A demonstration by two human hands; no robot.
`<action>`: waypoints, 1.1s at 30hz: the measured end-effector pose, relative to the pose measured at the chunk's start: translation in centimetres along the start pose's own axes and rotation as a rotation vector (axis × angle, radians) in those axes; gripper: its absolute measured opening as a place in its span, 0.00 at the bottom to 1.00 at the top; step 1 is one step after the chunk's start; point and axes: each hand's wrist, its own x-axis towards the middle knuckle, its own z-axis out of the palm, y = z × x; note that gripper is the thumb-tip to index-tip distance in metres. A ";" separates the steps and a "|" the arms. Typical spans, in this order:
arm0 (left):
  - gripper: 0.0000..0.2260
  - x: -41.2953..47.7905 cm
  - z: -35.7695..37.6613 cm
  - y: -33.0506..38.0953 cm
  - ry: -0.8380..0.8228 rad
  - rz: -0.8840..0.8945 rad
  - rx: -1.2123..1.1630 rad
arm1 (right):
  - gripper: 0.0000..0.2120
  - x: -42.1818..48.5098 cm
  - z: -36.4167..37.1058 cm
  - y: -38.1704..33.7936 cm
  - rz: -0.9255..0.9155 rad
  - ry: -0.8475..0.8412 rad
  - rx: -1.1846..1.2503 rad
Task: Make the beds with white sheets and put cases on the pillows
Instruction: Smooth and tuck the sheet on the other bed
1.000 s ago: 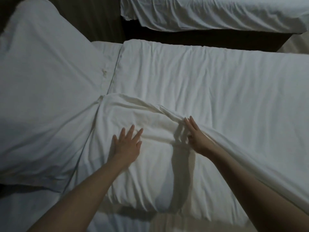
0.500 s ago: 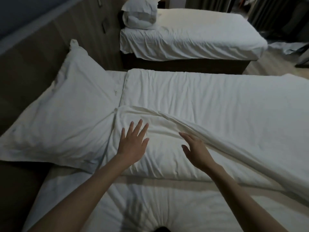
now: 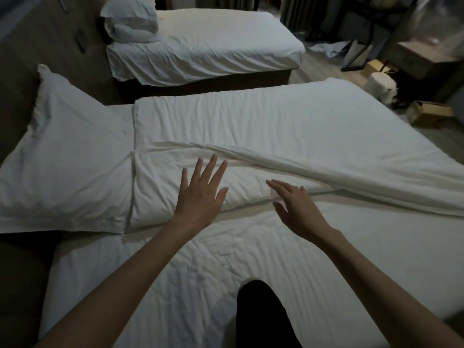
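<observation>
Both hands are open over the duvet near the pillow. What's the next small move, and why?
Probably sweep the right hand rightward along the raised fold to flatten it, with the left hand steadying the duvet beside the pillow. The fold runs as a ridge across the duvet, and neither hand grips anything.

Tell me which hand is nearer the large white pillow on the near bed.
Left. The left hand is to the right of the large white pillow; the right hand is farther right again.

Pillow [image 3: 65,162] left of duvet [image 3: 288,136] — second bed [image 3: 213,46] behind.
</observation>
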 end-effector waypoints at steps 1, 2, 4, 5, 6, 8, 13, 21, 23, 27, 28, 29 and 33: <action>0.27 -0.4 0.0 0.8 -0.006 0.013 0.005 | 0.27 -0.8 -0.4 0.4 0.000 0.014 -0.009; 0.27 -0.7 0.1 1.5 -0.009 0.027 0.017 | 0.27 -1.4 -0.8 0.7 -0.002 0.029 -0.017; 0.27 -1.1 0.0 2.7 -0.022 0.049 0.034 | 0.26 -2.2 -1.4 1.4 0.003 0.051 -0.025; 0.27 -1.2 0.0 3.1 -0.030 0.056 0.034 | 0.26 -2.5 -1.6 1.8 0.010 0.059 -0.028; 0.27 -1.2 0.0 3.6 -0.033 0.060 0.030 | 0.26 -2.9 -1.8 2.2 0.017 0.066 -0.030; 0.27 -0.8 -0.1 4.6 -0.051 0.064 0.027 | 0.26 -3.4 -2.1 3.2 0.037 0.083 -0.024; 0.27 1.3 0.0 9.4 -0.083 0.103 0.074 | 0.25 -4.6 -2.7 7.5 0.112 0.093 -0.015; 0.27 7.0 3.3 23.6 -0.094 0.060 0.073 | 0.26 -6.4 -7.9 22.1 0.082 0.098 -0.026; 0.27 8.4 4.3 28.4 -0.084 0.024 0.043 | 0.26 -7.3 -10.2 26.8 0.091 0.095 -0.029; 0.27 10.8 5.7 36.7 -0.109 0.020 0.052 | 0.26 -9.1 -14.8 35.0 0.086 0.058 -0.068; 0.27 11.5 5.9 38.3 -0.102 0.029 0.050 | 0.26 -9.5 -15.8 36.6 0.089 0.048 -0.073; 0.27 12.1 6.0 39.8 -0.091 0.037 0.042 | 0.27 -9.9 -16.8 38.1 0.093 0.040 -0.074; 0.27 14.0 6.8 44.1 -0.062 0.051 0.027 | 0.26 -11.5 -18.9 42.7 0.108 0.038 -0.078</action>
